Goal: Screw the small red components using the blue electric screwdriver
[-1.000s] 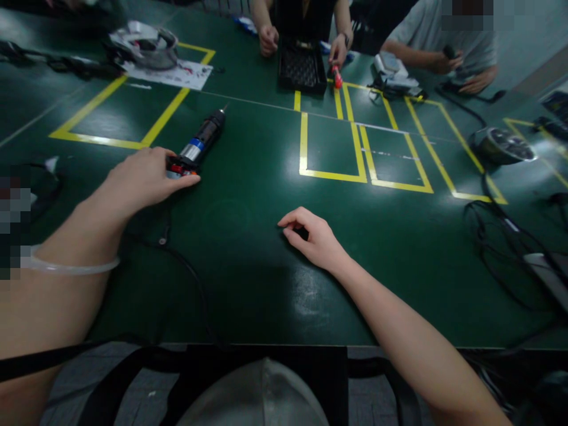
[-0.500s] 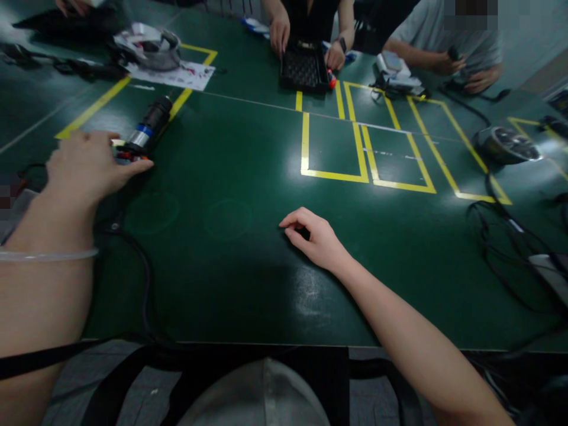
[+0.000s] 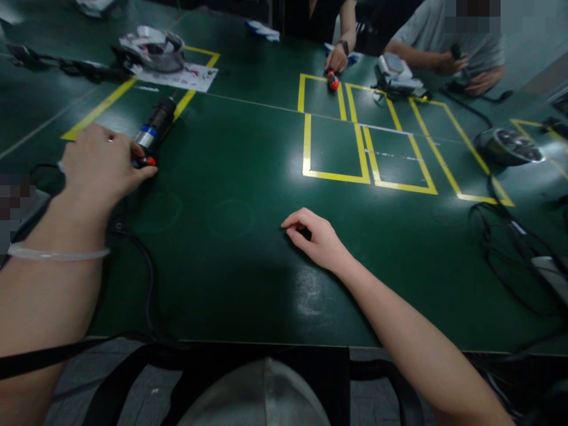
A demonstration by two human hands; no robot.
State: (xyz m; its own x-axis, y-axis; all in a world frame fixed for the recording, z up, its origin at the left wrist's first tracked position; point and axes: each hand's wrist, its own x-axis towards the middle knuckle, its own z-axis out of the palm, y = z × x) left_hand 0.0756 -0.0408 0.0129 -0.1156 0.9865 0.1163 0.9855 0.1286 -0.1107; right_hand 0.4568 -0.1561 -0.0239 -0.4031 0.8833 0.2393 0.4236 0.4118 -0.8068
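Note:
At the left of the table, my left hand [image 3: 100, 160] is closed around the rear part of a power drill [image 3: 155, 124]. The drill lies with its black chuck and thin bit pointing away from me; a blue ring and a silver band show ahead of my fingers. A bit of red shows by my thumb, and most of the handle is hidden under the hand. My right hand [image 3: 313, 236] rests on the green table [image 3: 248, 278], loosely curled and empty, with a small gap between thumb and forefinger.
Yellow tape boxes [image 3: 337, 176] mark the table. Behind the drill a roll-like metallic item [image 3: 162, 53] sits on a printed sheet [image 3: 195, 77]. Opposite, a co-worker's hand [image 3: 337, 58] touches a red item [image 3: 332, 81]. To the right are a round metal lamp-like object [image 3: 508, 146] and black cables [image 3: 492, 236].
My left hand has moved slightly right and its fingers have closed in on the drill. Across the table, the black tray has gone from view, along with one co-worker's hand. My right hand stays put.

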